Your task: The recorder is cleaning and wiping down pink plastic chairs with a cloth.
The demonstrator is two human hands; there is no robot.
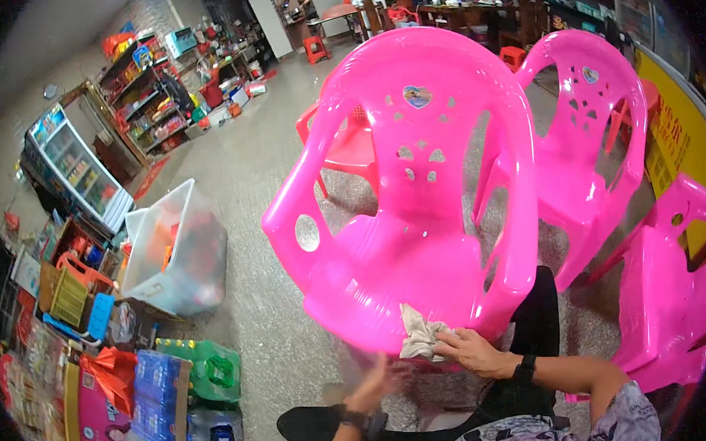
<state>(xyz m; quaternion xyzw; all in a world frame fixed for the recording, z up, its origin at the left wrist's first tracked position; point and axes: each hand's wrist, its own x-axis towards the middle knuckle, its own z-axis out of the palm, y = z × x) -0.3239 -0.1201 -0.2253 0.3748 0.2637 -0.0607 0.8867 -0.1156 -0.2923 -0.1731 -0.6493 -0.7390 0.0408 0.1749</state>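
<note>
A bright pink plastic armchair (434, 255) stands directly in front of me, facing me, with a heart-shaped sticker and cut-outs in its backrest. At the front edge of its seat lies a crumpled off-white cloth (416, 332). My right hand (473, 353) is closed on that cloth and presses it against the seat edge. Lower and to the left, my left hand (370, 387) is near the chair's front edge, apart from the cloth. Motion smears its fingers, so their shape is unclear.
More pink chairs (573, 174) stand to the right, and a red chair (349, 150) is behind. A translucent plastic bin (182, 263), packs of green bottles (214, 371) and blue bottles (155, 391) are on the left. A glass-door fridge (75, 168) stands farther back. People sit in the background.
</note>
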